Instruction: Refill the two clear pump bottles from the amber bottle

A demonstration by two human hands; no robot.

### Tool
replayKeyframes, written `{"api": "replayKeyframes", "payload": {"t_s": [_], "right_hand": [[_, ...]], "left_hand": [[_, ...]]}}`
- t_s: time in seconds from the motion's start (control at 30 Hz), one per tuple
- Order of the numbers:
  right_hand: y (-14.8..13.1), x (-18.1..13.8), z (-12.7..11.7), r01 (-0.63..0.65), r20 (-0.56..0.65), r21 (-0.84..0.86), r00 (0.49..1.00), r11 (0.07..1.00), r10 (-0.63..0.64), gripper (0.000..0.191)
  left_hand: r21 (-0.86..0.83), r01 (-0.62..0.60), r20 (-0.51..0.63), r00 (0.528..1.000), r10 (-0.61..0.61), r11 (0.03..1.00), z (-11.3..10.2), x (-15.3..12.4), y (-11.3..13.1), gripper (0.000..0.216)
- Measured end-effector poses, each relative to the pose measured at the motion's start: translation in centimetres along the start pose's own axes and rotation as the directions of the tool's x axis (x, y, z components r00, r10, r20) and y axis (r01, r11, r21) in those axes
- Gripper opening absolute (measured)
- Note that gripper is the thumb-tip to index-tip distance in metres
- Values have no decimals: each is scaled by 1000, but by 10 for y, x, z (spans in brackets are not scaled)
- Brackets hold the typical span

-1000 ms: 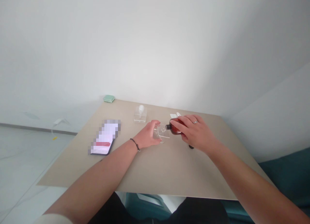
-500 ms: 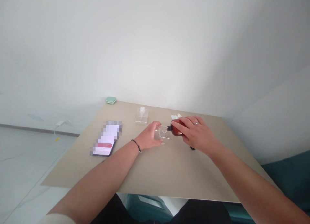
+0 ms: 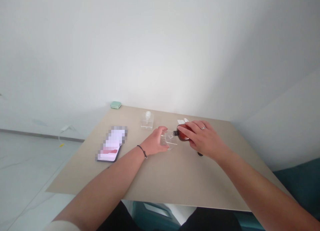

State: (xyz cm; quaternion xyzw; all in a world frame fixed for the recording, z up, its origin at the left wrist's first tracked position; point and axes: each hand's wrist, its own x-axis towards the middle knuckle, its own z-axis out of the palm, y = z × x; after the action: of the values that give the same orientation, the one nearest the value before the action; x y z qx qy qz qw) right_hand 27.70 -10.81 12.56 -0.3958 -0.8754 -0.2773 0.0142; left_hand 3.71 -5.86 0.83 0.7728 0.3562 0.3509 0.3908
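Observation:
My right hand (image 3: 203,138) is closed round a brown bottle (image 3: 182,134), tipped on its side with its black neck pointing left. The neck meets the mouth of a small clear container (image 3: 169,140), which my left hand (image 3: 155,141) grips from the left side above the beige table (image 3: 175,171). A ring shows on my right hand and a dark band on my left wrist. Whether liquid flows cannot be made out.
A phone (image 3: 112,143) with a lit screen lies at the left of the table. A clear pump bottle (image 3: 147,120) stands behind my hands, a green case (image 3: 115,105) at the far corner, white bits (image 3: 182,120) near the back, a small dark object (image 3: 200,154) under my right hand.
Both hands keep their grips and the brown bottle stays tipped into the clear container. The view has shifted slightly, nothing else has moved.

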Motion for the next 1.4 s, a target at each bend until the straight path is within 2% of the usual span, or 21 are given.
{"api": "replayKeyframes", "payload": {"t_s": [1.4], "right_hand": [[-1,2,-3,16,6,-7,1000,1000,-16,54]], "left_hand": [[-16,15,-6,1000,-15,1000,-1,-2,0,79]]}}
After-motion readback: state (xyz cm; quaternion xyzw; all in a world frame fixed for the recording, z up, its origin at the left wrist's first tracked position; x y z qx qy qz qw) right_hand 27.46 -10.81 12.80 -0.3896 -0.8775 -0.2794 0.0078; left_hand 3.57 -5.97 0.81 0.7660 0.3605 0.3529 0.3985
